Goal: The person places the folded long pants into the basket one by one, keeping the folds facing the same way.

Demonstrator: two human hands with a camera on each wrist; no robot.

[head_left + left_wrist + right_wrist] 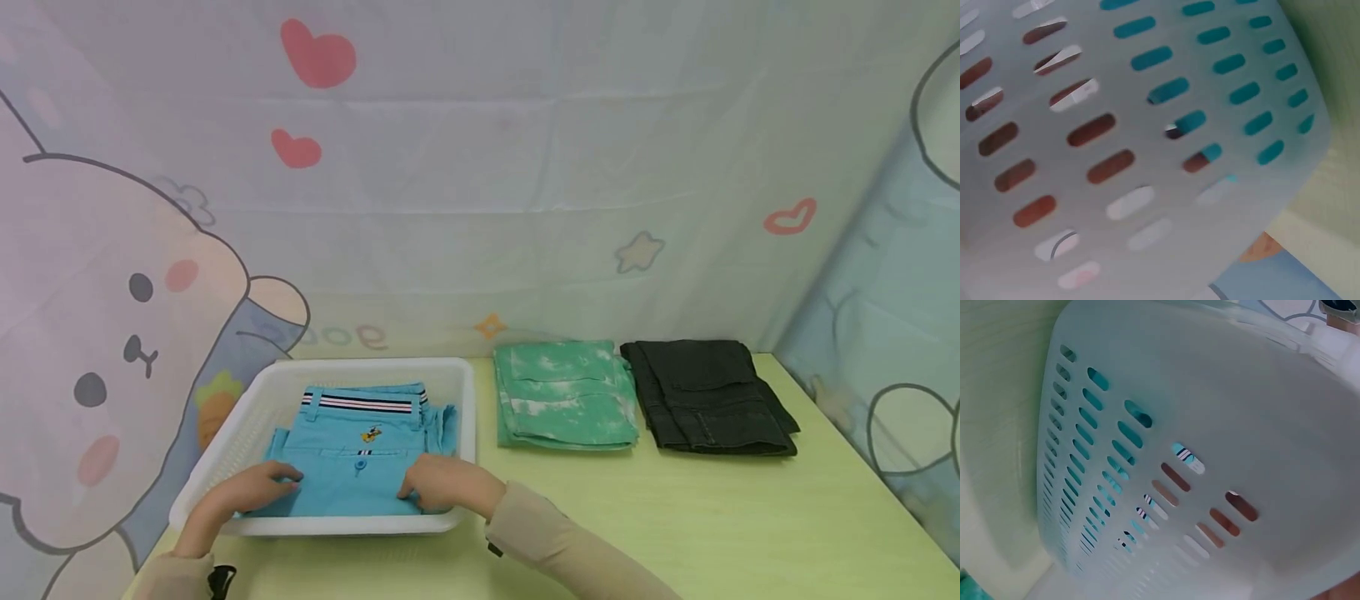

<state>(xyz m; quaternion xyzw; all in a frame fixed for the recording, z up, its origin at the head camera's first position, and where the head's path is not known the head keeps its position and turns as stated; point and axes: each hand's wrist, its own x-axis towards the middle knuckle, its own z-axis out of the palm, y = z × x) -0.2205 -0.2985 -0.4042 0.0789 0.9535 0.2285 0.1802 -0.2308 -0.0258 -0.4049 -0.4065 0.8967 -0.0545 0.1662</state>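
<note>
Folded light blue pants (345, 487) lie in a white plastic basket (352, 525), with a striped waistband, a small embroidered emblem and a buttoned pocket facing up. At their left side, my left hand (258, 486) touches the cloth with its thumb and fingers apart. My right hand (446, 483) is at the right side, its fingers bent against the fabric; whether they pinch it is hidden. Both wrist views look at the slotted basket wall (1166, 269) (1260, 425) from outside, with blue cloth and bits of skin showing through the slots.
Right of the basket lie folded green-and-white pants (566, 396), then folded black pants (708, 400). All stand on a pale yellow-green table (675, 517). A cartoon-printed curtain (525, 167) hangs behind the table's back edge.
</note>
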